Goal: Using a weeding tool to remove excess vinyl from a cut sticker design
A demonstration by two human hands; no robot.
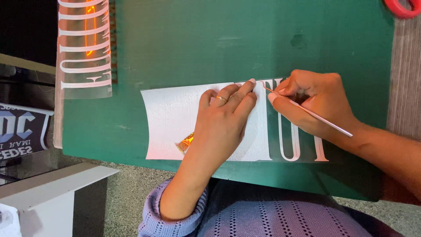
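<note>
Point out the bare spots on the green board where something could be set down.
Bare: the green board above the white sheet, between the clear lettered strip and the red ring. Crowded: the sheet, under the left hand and right hand holding a thin tool.

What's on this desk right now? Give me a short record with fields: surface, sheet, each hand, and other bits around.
surface: green cutting mat
sheet: white vinyl sheet with cut letters, flat on the mat
left hand: left hand pressed flat on the sheet, ring on one finger
right hand: right hand pinching a thin metal weeding tool, tip at a letter's edge
other: clear strip of white letters at the mat's far left; red scissors handle at the top right corner
</note>
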